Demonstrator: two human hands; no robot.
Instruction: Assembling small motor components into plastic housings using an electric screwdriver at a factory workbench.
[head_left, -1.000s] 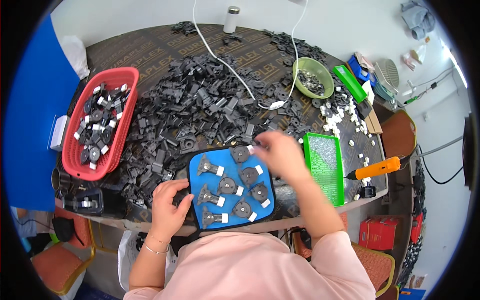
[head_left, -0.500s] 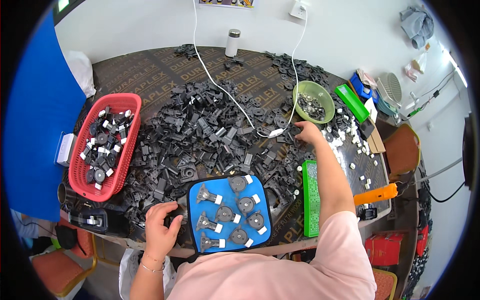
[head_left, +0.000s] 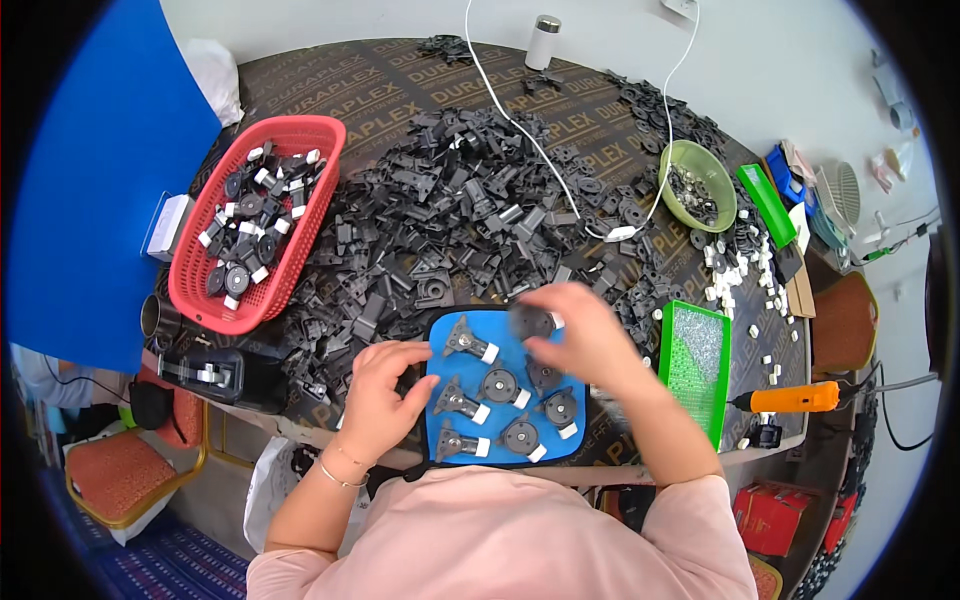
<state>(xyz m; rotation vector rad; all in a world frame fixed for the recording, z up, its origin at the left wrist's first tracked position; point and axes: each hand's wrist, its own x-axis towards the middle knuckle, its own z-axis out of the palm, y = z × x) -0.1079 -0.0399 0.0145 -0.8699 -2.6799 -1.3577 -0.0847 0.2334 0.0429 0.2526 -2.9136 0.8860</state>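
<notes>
A blue mat (head_left: 508, 350) with a black border lies before me, bearing several black parts with white tips. Down its left side are three winged black brackets (head_left: 466, 340), each with a small metal screw or pin. The others, such as the black part (head_left: 521, 437), have round disc tops. My right hand (head_left: 580, 335) is over the mat's upper right, its fingertips pinching a round black disc (head_left: 530, 321), blurred by motion. My left hand (head_left: 385, 393) rests at the mat's left edge, thumb and fingers apart, holding nothing I can see.
A large heap of black plastic parts (head_left: 450, 220) covers the table's middle. A red basket (head_left: 325, 215) of parts stands left. To the right are a green bowl (head_left: 728, 205), a green tray (head_left: 690, 375) of small metal pieces, loose white pieces (head_left: 735, 275) and an orange electric screwdriver (head_left: 795, 398).
My right hand has come back from beside the green bowl to the mat, now with a black disc. My left hand has moved up to the mat's edge. The whole view has shifted.
</notes>
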